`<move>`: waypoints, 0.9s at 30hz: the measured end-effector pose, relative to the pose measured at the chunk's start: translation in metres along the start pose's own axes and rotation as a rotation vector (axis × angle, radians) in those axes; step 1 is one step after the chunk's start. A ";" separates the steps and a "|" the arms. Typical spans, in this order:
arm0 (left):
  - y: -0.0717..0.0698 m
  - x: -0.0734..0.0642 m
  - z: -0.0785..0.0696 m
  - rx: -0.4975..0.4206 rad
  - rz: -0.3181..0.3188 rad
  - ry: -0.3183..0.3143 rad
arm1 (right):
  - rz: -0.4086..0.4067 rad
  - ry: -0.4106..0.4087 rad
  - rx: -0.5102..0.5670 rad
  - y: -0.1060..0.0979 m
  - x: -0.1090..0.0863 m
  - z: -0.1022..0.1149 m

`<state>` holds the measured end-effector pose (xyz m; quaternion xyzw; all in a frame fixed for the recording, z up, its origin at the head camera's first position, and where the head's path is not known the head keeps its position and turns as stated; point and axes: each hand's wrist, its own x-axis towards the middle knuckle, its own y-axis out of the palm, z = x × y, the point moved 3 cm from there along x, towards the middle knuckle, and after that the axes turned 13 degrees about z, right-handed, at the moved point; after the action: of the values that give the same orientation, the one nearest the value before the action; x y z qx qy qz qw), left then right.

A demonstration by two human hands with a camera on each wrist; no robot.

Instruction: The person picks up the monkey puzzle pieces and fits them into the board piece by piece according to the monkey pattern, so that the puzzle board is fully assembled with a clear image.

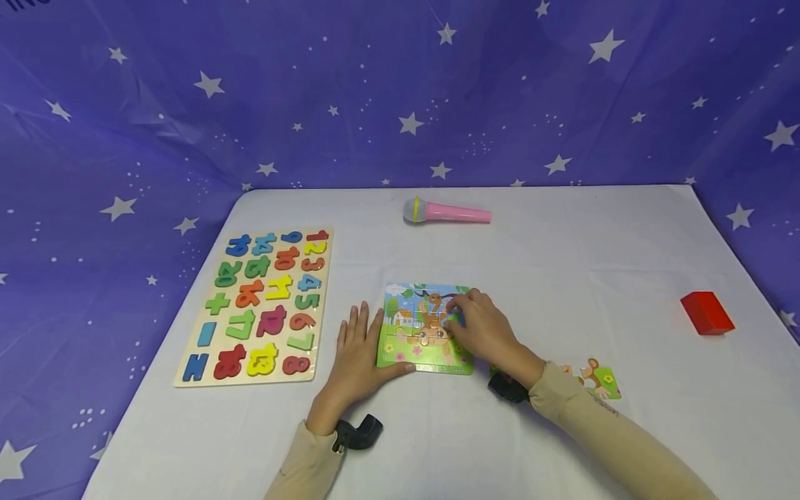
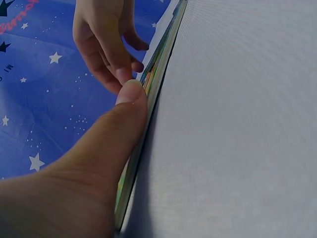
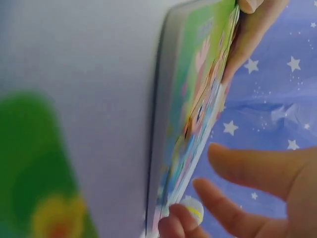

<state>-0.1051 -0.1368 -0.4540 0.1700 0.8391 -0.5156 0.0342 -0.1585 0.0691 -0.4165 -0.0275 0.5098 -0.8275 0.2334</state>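
A jigsaw puzzle (image 1: 400,354) with an animal and a small house lies in its tray at the middle of the table. My left hand (image 1: 359,354) is spread flat at its left side, the thumb resting on the near edge. Over the puzzle's right part is my right hand (image 1: 484,326), fingers loosely bent. In the right wrist view its thumb (image 3: 247,168) and forefinger stand apart with nothing between them, and other fingertips come close to the board. Loose puzzle pieces (image 1: 606,380) lie beside the right forearm, partly hidden by the sleeve.
A wooden number board (image 1: 250,312) with colourful raised numerals lies at the left. Toward the back is a pink toy microphone (image 1: 459,212). A red block (image 1: 706,312) sits at the far right. Starry purple cloth (image 1: 375,90) hangs behind the white-covered table (image 1: 594,243).
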 end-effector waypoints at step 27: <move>0.001 0.001 0.002 0.012 -0.009 0.008 | 0.194 -0.176 -0.163 0.003 -0.049 0.004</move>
<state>-0.1057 -0.1375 -0.4557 0.1684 0.8370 -0.5199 0.0274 -0.1127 0.0847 -0.4074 -0.0694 0.5532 -0.7514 0.3530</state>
